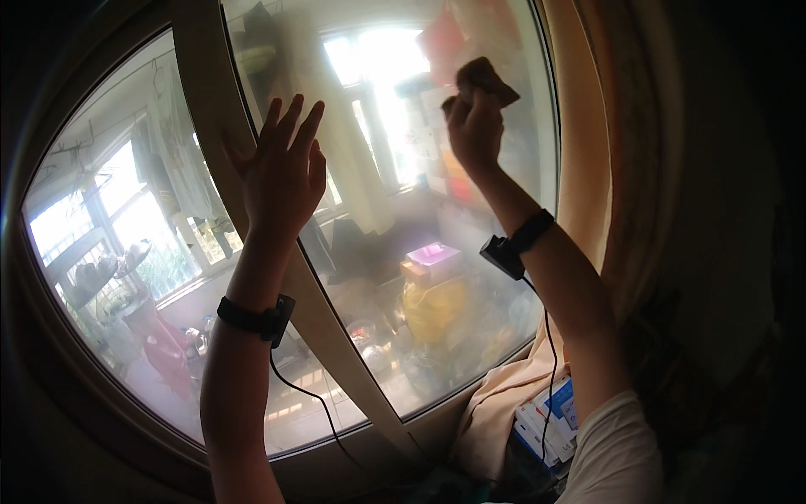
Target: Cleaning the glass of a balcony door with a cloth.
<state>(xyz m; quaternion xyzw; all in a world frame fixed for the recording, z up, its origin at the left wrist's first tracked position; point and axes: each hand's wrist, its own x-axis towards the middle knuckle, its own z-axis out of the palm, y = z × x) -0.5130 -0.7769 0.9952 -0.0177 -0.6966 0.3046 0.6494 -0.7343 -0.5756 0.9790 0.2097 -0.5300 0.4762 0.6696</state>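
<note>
A dark cloth [488, 82] is bunched in my right hand [476, 132], which is raised to the upper right of a hazy window pane [371, 264]. The cloth appears to be against the glass. My left hand [283, 173] is spread flat with its fingers apart, over the window frame's upright bar [217, 82] and the edge of the hazy pane. Nothing is in it. Each forearm wears a black wrist strap [252, 317] with a small box and a thin cable.
A peach curtain [579, 138] hangs along the right side, its lower end bunched on the sill. Beside it lie several boxes or booklets [548, 425]. Through the clearer left pane [113, 227] I see hanging clothes [167, 151]; a yellow bag [434, 309] shows behind the hazy pane.
</note>
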